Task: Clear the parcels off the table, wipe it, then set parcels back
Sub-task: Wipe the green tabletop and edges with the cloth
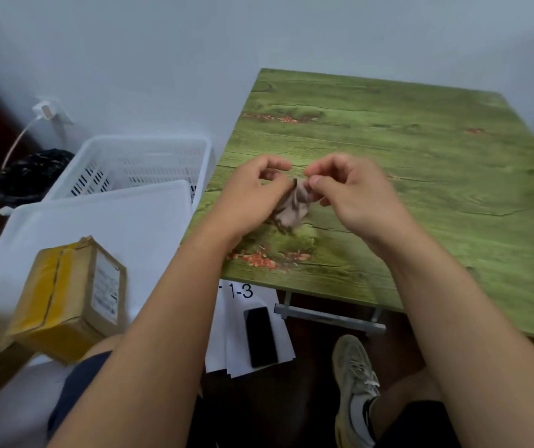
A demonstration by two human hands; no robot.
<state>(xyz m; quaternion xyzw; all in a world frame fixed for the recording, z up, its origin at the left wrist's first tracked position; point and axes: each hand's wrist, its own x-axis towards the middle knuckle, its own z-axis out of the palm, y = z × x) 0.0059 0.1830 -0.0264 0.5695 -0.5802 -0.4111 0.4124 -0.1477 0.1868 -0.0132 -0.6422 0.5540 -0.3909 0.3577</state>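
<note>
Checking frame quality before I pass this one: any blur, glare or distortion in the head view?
Head view: lighting soft and even, no glare on the table; both hands, left hand and right hand, and the cloth are slightly motion-blurred; the parcel at the lower left edge is smeared; wide-angle bending at the edges.

"1-3" stands printed on the white paper sheet [252, 294] on the floor; the parcel's label [106, 287] looks too blurred to read.
</note>
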